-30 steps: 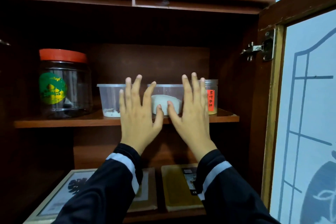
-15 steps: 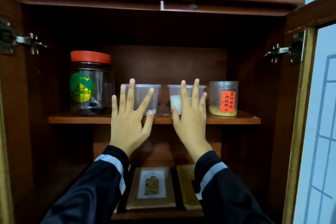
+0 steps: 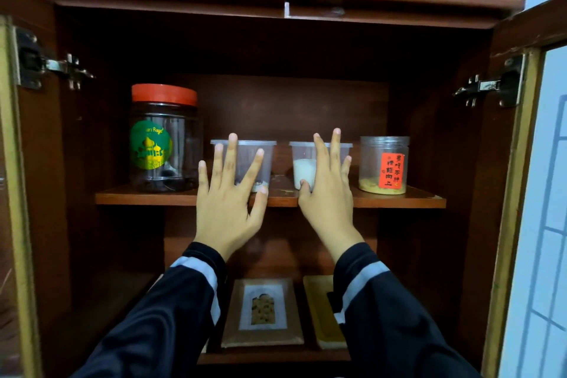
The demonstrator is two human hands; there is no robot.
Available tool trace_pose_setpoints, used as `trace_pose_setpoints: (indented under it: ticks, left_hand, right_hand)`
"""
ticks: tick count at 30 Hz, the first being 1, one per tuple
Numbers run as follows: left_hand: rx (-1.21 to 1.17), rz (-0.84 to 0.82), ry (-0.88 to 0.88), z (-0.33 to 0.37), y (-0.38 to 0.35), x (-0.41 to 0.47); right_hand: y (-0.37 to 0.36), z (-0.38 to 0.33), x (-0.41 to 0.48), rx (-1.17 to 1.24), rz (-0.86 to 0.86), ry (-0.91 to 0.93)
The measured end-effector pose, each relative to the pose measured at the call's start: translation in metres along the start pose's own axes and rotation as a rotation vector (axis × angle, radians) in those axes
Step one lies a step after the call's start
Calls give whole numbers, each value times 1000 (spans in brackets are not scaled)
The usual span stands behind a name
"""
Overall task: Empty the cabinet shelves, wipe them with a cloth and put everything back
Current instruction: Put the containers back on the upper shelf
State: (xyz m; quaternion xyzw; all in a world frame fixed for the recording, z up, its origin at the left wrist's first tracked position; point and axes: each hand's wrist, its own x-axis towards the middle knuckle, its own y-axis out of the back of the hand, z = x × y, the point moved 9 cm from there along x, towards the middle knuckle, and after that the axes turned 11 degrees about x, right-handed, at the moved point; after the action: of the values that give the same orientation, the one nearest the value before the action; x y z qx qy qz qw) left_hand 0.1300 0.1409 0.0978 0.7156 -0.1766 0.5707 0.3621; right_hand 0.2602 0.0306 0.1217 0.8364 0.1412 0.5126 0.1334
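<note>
Both hands are raised, backs to the camera, before the shelf (image 3: 184, 198). The left hand (image 3: 227, 209) and right hand (image 3: 329, 202) have fingers spread straight, gripping nothing.

Two wooden cabinet shelves, both stocked.
On the upper shelf (image 3: 337, 200), a red-lidded jar (image 3: 165, 144) stands at the left end, two clear tubs, the left tub (image 3: 245, 150) and the right tub (image 3: 302, 163), sit near the middle front edge, and a red-labelled small jar (image 3: 383, 164) stands at the right end; a framed picture (image 3: 262, 311) and a yellow flat box (image 3: 319, 310) lie side by side on the lower shelf (image 3: 276, 357).

Both arms reach forward, left hand (image 3: 228, 205) and right hand (image 3: 329, 199) raised with fingers spread.
</note>
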Motion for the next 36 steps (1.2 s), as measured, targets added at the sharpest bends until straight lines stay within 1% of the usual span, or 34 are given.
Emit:
trace_pose_setpoints:
  ticks: [25, 36]
  left_hand:
    - [18, -19, 34, -1, -3, 1]
    - [22, -20, 35, -1, 0, 0]
  right_hand:
    - [5, -1, 2, 47, -74, -10]
    - [9, 0, 5, 78, -45, -32]
